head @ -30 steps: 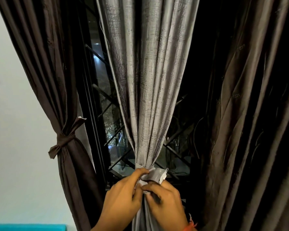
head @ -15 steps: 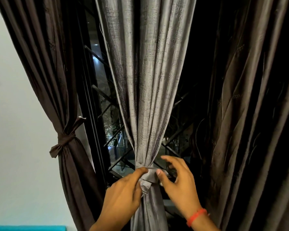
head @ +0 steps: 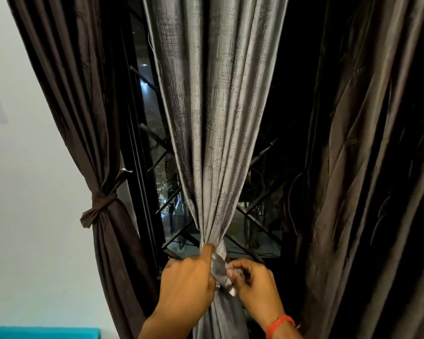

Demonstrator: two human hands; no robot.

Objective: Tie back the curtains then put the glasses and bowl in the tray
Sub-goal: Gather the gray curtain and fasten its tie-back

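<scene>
- Three curtains hang at the window: a grey curtain in the middle, with a brown curtain to its left and a dark curtain to its right.
- Brown curtain is bound with its own tie.
- Left hand grips the grey curtain's gathered waist, forefinger up along the folds.
- Right hand, fingers curled, pinches the grey tie against the grey curtain.
- Red band circles the right wrist.
</scene>
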